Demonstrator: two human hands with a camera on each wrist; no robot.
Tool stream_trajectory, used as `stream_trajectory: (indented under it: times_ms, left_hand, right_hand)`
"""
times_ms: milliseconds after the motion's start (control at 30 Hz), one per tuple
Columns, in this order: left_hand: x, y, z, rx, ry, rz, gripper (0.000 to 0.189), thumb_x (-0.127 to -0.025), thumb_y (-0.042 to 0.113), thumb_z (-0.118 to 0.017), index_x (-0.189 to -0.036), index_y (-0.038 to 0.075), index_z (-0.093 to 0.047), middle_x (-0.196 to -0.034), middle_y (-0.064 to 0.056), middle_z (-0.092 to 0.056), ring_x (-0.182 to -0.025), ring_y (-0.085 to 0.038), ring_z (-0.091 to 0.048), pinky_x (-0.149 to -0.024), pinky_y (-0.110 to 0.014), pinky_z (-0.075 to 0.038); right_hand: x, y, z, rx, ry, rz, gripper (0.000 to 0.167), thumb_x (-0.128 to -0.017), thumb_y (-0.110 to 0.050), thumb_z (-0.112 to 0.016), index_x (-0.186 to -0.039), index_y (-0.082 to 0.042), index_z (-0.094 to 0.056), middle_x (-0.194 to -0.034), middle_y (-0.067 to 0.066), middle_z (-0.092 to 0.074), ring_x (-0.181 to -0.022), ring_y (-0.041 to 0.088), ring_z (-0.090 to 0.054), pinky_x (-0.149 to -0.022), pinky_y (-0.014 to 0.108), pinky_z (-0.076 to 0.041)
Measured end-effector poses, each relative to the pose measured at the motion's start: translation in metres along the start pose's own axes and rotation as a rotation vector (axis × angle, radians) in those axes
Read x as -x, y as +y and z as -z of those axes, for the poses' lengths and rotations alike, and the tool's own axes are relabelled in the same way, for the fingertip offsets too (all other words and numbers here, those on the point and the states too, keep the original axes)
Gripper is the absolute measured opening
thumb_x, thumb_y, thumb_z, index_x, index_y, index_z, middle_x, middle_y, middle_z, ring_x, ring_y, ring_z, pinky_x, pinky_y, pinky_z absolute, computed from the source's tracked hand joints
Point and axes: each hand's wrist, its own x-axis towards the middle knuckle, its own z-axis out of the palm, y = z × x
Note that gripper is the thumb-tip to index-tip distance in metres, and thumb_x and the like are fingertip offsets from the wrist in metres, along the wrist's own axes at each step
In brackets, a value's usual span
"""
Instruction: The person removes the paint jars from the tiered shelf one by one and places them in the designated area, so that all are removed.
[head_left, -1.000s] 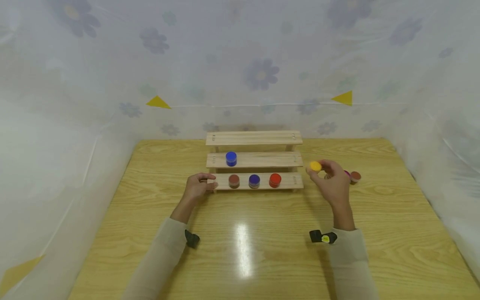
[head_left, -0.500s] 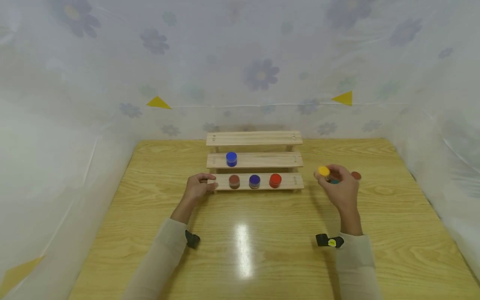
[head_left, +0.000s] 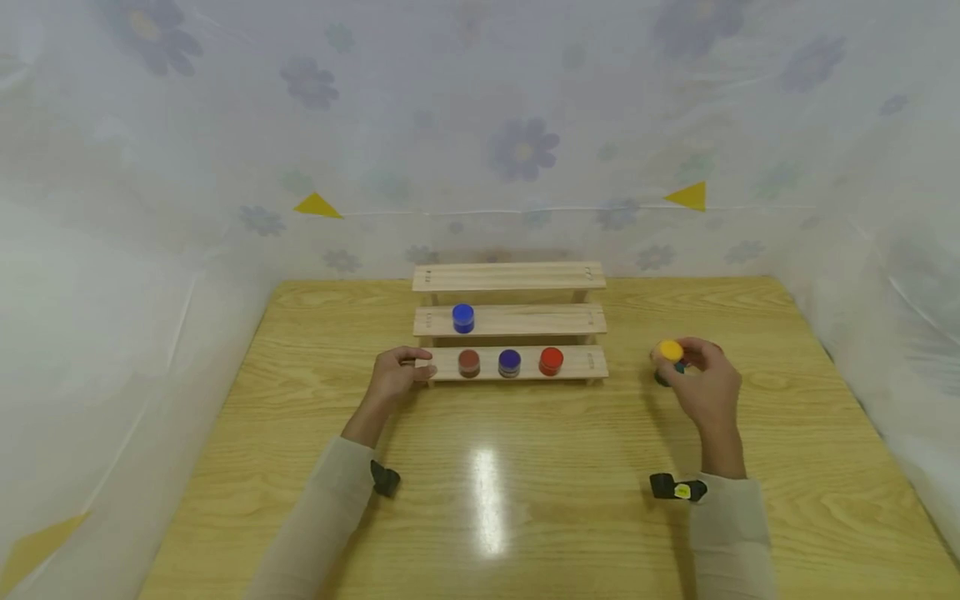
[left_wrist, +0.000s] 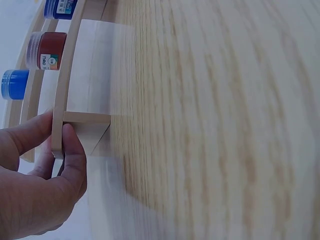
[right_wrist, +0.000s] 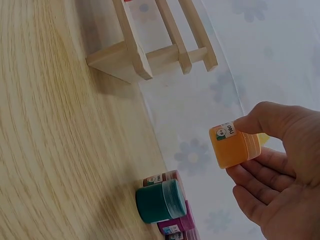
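A three-step wooden rack (head_left: pixel 517 276) stands at the back of the table. Its middle step carries a blue jar (head_left: pixel 462 317); the lowest step carries a brown jar (head_left: pixel 468 362), a dark blue jar (head_left: pixel 509 362) and a red jar (head_left: pixel 551 361). My left hand (head_left: pixel 418 367) pinches the left end of the lowest step (left_wrist: pixel 58 131) between thumb and fingers. Right of the rack, my right hand (head_left: pixel 681 357) holds a yellow jar (right_wrist: pixel 235 146) in the air between thumb and fingers. It hangs just above a teal jar (right_wrist: pixel 159 201) on the table.
Beside the teal jar stand a magenta jar (right_wrist: pixel 175 226) and a brown-lidded jar (right_wrist: pixel 161 178), mostly hidden by my hand in the head view. The wooden table (head_left: pixel 487 483) is walled by flowered plastic sheeting (head_left: pixel 525 150) on three sides.
My right hand has carried the yellow jar to the right and lower, away from the rack and over the loose jars. The left hand has stayed put.
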Motion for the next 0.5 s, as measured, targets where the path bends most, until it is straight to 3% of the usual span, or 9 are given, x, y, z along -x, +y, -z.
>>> stream_trajectory:
  times_ms: [133, 300, 367, 433, 500]
  left_hand:
    - [0.002, 0.000, 0.001, 0.013, -0.002, -0.019, 0.022, -0.083, 0.004, -0.071, -0.105, 0.003, -0.068, -0.095, -0.009, -0.066, -0.076, -0.014, -0.065, -0.070, -0.026, -0.054]
    - [0.001, 0.000, 0.000, 0.010, -0.008, -0.020, 0.023, -0.083, 0.004, -0.071, -0.105, 0.003, -0.068, -0.099, -0.010, -0.065, -0.075, -0.013, -0.064, -0.070, -0.026, -0.054]
    - [-0.001, -0.001, -0.001, 0.002, -0.002, -0.008, 0.024, -0.083, 0.005, -0.071, -0.107, 0.003, -0.068, -0.101, -0.010, -0.065, -0.075, -0.011, -0.063, -0.071, -0.026, -0.053]
    - [-0.002, -0.001, -0.001, 0.000, 0.001, -0.002, 0.026, -0.083, 0.005, -0.071, -0.109, 0.002, -0.067, -0.102, -0.012, -0.065, -0.074, -0.010, -0.063, -0.073, -0.028, -0.054]
    - [-0.002, -0.001, -0.001, 0.003, 0.001, 0.001, 0.027, -0.083, 0.004, -0.071, -0.110, 0.001, -0.067, -0.101, -0.012, -0.065, -0.073, -0.010, -0.063, -0.075, -0.031, -0.055]
  right_hand:
    - [-0.001, 0.004, 0.004, 0.007, 0.013, -0.008, 0.045, -0.085, -0.024, -0.070, -0.120, 0.002, -0.059, -0.113, 0.020, -0.062, -0.105, 0.031, -0.057, -0.095, 0.050, -0.043]
    - [-0.003, 0.010, 0.008, 0.031, 0.045, -0.037, 0.045, -0.084, -0.026, -0.071, -0.120, -0.001, -0.061, -0.107, 0.009, -0.063, -0.087, -0.002, -0.053, -0.087, 0.033, -0.043]
    - [-0.004, 0.012, 0.010, 0.031, 0.047, -0.046, 0.046, -0.083, -0.028, -0.072, -0.120, -0.002, -0.061, -0.104, 0.001, -0.062, -0.083, -0.011, -0.048, -0.087, 0.032, -0.043]
    - [-0.005, 0.015, 0.011, 0.021, 0.050, -0.058, 0.046, -0.083, -0.029, -0.072, -0.120, -0.003, -0.062, -0.101, -0.004, -0.060, -0.084, -0.010, -0.049, -0.090, 0.035, -0.044]
    - [-0.005, 0.017, 0.012, 0.005, 0.052, -0.077, 0.048, -0.083, -0.029, -0.072, -0.122, -0.004, -0.061, -0.101, -0.005, -0.060, -0.091, 0.000, -0.055, -0.095, 0.041, -0.044]
